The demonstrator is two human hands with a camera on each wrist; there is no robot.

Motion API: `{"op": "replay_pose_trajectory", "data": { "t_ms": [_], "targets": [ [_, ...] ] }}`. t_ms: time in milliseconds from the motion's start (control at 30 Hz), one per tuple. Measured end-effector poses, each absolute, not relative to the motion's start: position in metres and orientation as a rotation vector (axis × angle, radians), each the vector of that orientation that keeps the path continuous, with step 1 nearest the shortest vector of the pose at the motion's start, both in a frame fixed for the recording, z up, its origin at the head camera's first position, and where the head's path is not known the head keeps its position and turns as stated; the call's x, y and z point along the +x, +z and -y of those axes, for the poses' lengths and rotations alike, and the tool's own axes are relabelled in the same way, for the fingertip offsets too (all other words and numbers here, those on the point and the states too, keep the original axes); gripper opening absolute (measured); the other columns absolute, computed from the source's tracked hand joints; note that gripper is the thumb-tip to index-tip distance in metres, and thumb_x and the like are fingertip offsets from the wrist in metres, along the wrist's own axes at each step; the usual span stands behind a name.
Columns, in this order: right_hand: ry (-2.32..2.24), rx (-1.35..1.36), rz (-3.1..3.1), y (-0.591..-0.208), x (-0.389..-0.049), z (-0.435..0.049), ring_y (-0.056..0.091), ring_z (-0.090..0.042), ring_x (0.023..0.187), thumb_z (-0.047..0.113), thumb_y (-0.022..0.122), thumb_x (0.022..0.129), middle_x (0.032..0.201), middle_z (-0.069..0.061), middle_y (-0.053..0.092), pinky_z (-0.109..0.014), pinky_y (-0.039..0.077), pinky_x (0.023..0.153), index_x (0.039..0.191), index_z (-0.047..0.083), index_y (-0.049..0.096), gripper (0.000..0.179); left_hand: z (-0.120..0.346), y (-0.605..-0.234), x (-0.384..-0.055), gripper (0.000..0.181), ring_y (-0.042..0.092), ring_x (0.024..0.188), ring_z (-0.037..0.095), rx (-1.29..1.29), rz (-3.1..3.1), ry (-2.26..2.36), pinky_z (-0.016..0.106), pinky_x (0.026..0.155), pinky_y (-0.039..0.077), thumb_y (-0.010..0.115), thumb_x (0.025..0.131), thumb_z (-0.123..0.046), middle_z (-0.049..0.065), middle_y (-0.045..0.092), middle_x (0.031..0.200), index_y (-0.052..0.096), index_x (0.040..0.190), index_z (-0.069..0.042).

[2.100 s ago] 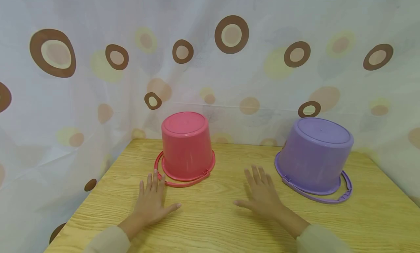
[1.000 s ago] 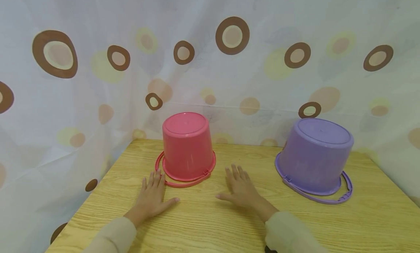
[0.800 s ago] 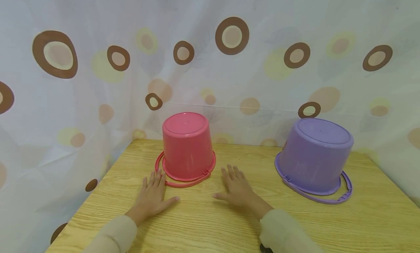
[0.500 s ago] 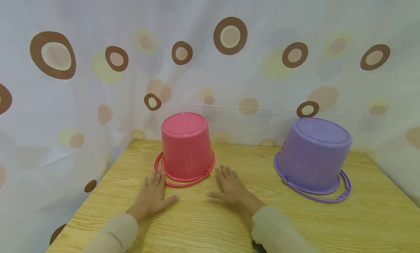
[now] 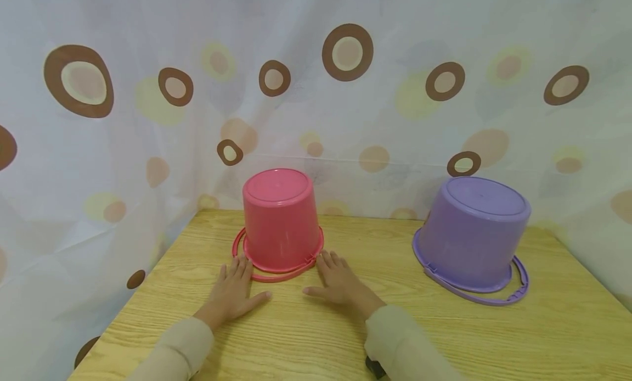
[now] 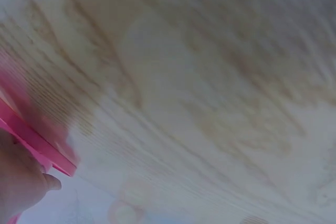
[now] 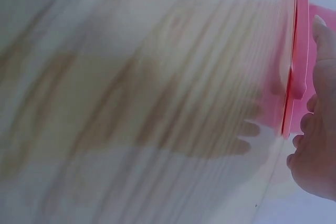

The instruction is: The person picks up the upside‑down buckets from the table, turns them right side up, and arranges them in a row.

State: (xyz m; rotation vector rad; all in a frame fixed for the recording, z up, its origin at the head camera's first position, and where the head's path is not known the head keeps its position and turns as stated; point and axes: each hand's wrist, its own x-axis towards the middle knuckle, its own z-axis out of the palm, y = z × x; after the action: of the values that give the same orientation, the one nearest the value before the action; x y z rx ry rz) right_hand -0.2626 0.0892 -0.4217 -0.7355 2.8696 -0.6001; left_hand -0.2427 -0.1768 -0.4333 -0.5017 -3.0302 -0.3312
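Observation:
An upside-down pink bucket [image 5: 282, 227] stands on the wooden table, its handle lying around the front of its rim. My left hand [image 5: 231, 293], fingers extended, is at the handle's left side; whether it touches cannot be told. Close to the rim's right side is my right hand [image 5: 338, 282], with straight fingers and the thumb spread. In the left wrist view, part of the left hand [image 6: 21, 182] shows beside the pink handle [image 6: 37, 140]. The right wrist view has the right hand [image 7: 317, 145] near the bucket's rim [image 7: 298, 40]. Neither hand grips anything.
A purple bucket [image 5: 474, 238] stands upside down and slightly tilted at the right, its handle [image 5: 489, 300] out in front. Behind the wooden table [image 5: 296, 348] hangs a white curtain [image 5: 375, 123] with brown ringed spots. A dark object [image 5: 375, 367] shows under the right sleeve.
My right hand has moved left from near the purple bucket to the pink bucket's right side. My left hand has shifted slightly right. Both buckets stay in place.

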Motion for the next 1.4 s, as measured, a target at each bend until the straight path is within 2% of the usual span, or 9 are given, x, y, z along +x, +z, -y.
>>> {"op": "replay_pose_trajectory", "data": {
  "t_ms": [567,1400],
  "targets": [
    [-0.559,-0.694,-2.837,-0.4228,-0.2654,-0.0790,0.011,-0.035,0.144,0.054,0.053,0.086,0.154,-0.013,0.020,-0.051,0.012,0.116,0.146,0.001,0.023,0.086,0.1720,-0.4334,-0.2448,0.089,0.016,0.141,0.041,-0.513,3.076,-0.326,0.061,0.111,0.013,0.047,0.088,-0.057,0.028,0.017,0.150,0.025,0.141,0.010],
    [-0.470,-0.723,-2.836,-0.4225,-0.2617,-0.0814,0.016,-0.034,0.143,0.057,0.054,0.085,0.154,-0.014,0.021,-0.050,0.015,0.115,0.146,0.001,0.022,0.089,0.1722,-0.4326,-0.2396,0.088,0.019,0.140,0.040,-0.566,3.071,-0.247,0.060,0.111,0.015,0.046,0.087,-0.059,0.026,0.022,0.150,0.029,0.140,0.009]
  ]
}}
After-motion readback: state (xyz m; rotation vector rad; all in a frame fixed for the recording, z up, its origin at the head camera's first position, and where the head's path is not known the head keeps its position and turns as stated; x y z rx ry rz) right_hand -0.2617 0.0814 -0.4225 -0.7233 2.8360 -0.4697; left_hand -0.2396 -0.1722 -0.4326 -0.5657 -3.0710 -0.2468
